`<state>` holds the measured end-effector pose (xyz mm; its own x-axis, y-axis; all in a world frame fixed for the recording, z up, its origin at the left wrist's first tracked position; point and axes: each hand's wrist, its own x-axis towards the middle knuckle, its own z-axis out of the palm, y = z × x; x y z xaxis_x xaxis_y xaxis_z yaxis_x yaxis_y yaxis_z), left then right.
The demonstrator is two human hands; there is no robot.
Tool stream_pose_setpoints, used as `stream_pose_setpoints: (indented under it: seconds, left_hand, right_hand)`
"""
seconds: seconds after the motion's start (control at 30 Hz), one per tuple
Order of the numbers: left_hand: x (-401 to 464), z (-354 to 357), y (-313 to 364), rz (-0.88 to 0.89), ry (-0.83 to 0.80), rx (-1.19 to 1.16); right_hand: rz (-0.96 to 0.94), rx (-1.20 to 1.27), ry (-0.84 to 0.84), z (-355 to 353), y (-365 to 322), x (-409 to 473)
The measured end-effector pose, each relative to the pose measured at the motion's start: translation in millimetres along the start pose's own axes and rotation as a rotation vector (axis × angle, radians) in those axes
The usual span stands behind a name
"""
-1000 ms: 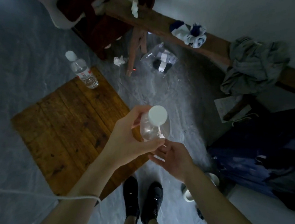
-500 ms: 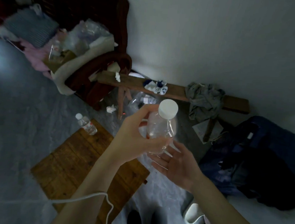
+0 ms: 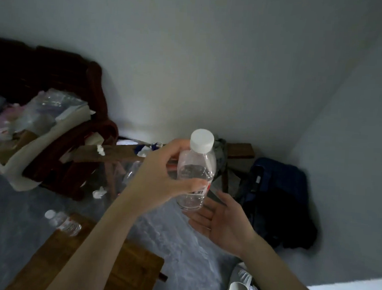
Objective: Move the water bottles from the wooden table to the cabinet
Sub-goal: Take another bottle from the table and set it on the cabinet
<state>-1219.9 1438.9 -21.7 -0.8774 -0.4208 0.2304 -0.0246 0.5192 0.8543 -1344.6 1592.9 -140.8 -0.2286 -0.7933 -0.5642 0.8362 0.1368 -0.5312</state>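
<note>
Head view: left hand (image 3: 157,179) has the clear water bottle (image 3: 194,179) held upright in the air, thumb and fingers curled round the body at label height, white cap (image 3: 202,140) on top and untouched. Right hand (image 3: 222,218) sits just under and beside the bottle base, palm up, fingers spread and relaxed, holding nothing; can't tell if it's touching the base. Second bottle (image 3: 64,223) lies on its side at the far corner of the wooden table (image 3: 115,276), well apart from both hands. Cabinet not in view. Handling guess: bottle looks nearly or fully empty, so light; thin plastic wall will dent under a hard squeeze and the smooth sides may slip. Best hold is mid-body around the label, or round the stiffer shoulder just below the cap; palm under the base works as backup. Lying bottle may roll when nudged, so grip it across the middle.
</note>
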Motion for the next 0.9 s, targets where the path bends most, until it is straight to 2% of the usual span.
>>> stream_pose_setpoints:
  seconds: [0.2, 0.47, 0.73, 0.9]
  left_hand:
    - [15, 17, 13, 0.129, -0.194, -0.064]
    - [6, 53, 34, 0.259, -0.509, -0.134]
    - [-28, 150, 118, 0.430, -0.832, -0.189]
    - [-87, 214, 190, 0.557, -1.031, -0.229]
  right_hand:
    - [-0.111, 0.138, 0.077, -9, 20, -41]
    - [-0.276, 0.358, 0.210, -19, 86, -98]
    - [-0.568, 0.591, 0.386, -47, 137, -218]
    - [-0.758, 0.739, 0.464, -61, 188, -313]
